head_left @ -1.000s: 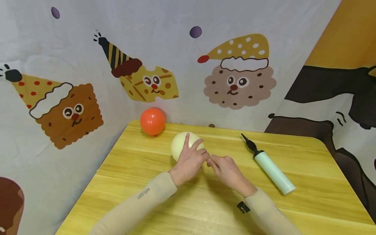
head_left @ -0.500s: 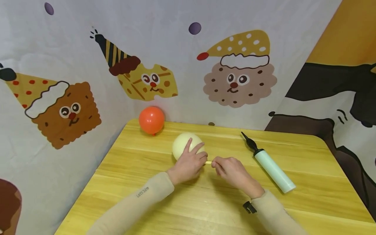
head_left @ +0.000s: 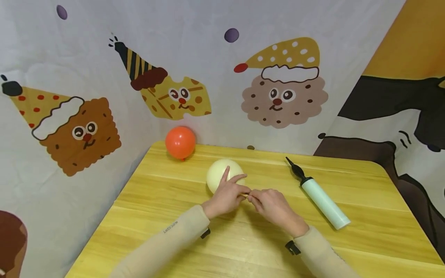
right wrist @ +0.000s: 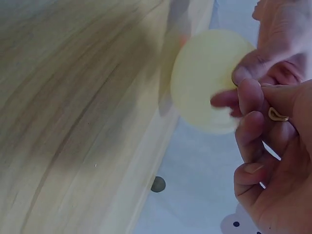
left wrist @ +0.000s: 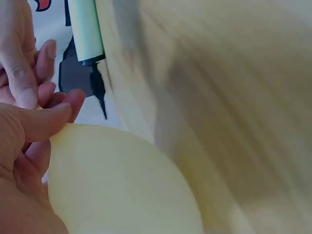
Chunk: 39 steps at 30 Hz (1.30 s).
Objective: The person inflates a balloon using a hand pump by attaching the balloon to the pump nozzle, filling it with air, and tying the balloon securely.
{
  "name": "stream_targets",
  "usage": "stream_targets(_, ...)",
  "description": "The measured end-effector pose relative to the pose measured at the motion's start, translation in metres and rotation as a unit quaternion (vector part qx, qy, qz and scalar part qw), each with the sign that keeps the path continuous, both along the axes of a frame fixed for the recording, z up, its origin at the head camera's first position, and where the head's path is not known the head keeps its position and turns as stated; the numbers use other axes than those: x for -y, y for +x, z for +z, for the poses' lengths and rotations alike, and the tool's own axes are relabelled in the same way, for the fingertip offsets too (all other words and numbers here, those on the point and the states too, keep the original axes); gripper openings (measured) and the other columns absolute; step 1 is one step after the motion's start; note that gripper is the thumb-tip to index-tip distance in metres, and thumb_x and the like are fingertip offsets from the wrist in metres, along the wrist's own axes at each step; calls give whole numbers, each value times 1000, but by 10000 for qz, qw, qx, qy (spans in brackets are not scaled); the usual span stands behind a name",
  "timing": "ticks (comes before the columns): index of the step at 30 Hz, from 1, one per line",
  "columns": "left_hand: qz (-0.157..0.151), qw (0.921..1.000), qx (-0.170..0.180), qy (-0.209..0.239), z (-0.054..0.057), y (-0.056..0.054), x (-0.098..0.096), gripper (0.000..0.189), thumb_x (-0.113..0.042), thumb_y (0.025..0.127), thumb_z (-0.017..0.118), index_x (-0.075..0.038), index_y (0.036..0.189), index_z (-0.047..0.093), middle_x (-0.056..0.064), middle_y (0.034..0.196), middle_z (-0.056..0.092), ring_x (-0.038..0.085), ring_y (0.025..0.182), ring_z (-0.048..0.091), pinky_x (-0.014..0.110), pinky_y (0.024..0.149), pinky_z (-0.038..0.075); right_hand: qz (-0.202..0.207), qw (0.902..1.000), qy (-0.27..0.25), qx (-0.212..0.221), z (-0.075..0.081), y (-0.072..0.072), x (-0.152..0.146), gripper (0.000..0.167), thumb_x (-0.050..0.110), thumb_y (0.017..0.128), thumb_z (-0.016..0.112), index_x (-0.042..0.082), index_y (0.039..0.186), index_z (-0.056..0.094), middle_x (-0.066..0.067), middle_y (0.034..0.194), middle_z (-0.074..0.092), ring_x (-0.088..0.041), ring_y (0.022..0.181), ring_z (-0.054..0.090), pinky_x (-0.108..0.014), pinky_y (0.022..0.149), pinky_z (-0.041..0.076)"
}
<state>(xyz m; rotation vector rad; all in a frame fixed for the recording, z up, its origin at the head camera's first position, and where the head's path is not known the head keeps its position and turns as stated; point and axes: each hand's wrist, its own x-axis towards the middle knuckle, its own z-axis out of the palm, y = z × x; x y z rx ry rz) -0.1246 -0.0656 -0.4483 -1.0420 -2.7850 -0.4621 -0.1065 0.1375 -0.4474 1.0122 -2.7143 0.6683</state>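
Observation:
A pale yellow inflated balloon [head_left: 218, 174] is held over the table, its neck pointing right. My left hand [head_left: 227, 196] pinches the balloon's neck between thumb and fingers, while other fingers spread across the balloon's side. Close beside it, my right hand [head_left: 272, 204] pinches the end of the neck. In the right wrist view, the balloon's rolled lip [right wrist: 278, 115] pokes out between the right hand's fingers. The left wrist view shows the balloon's body [left wrist: 122, 180] tapering up to the left thumb. Most of the neck is hidden by fingers.
A red-orange inflated balloon [head_left: 180, 143] sits at the table's back left corner. A mint-green hand pump [head_left: 325, 204] with a black nozzle lies on the right of the wooden table [head_left: 156, 185]. A cartoon-printed cloth [head_left: 215, 127] hangs behind.
The right hand first pulled the neck out to the right, showing a stretch of it, then came back against the left hand. The yellow balloon shifted slightly right.

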Motion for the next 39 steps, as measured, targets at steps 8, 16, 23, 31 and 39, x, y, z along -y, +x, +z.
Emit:
stream_targets(8,-152,9983,-226,-508,-3,4,3,18,-38,102,66,-28,112,79,-17,108,76,19,144,43,65,123,0,-176,9997,81,-173,4,0,-4,11,15,96,76,13,85,74,12,65,58,0,54,43,-21,51,41)
stream_targets(16,-671,9652,-2285,-1084,-13,-10,22,8,-33,101,68,-29,104,75,-15,98,76,24,135,52,73,118,17,-52,9997,44,-227,1,4,-15,6,11,97,73,14,91,73,11,75,62,-4,66,52,-23,58,48)
stream_targets(23,-767,9585,-2665,-662,-8,-36,46,9,-25,98,73,-26,105,77,-12,97,75,27,134,54,75,117,15,169,9969,-440,-626,24,15,-35,5,10,94,74,15,94,75,8,84,70,-5,72,60,-24,61,52)
stream_targets(31,-949,9536,-2858,-28,5,-40,48,20,-15,88,83,-25,105,77,-10,94,75,27,130,56,78,114,19,437,9810,-1119,-1526,50,17,-55,22,24,105,59,11,100,76,2,91,75,-11,77,66,-23,63,55)
stream_targets(39,-1590,9671,-1910,544,30,-4,21,4,-22,94,78,-22,92,75,-14,90,76,20,127,59,72,119,14,-240,9741,-1211,-1895,55,-13,-52,7,10,99,70,8,102,75,-2,92,75,-17,78,64,-37,62,56)
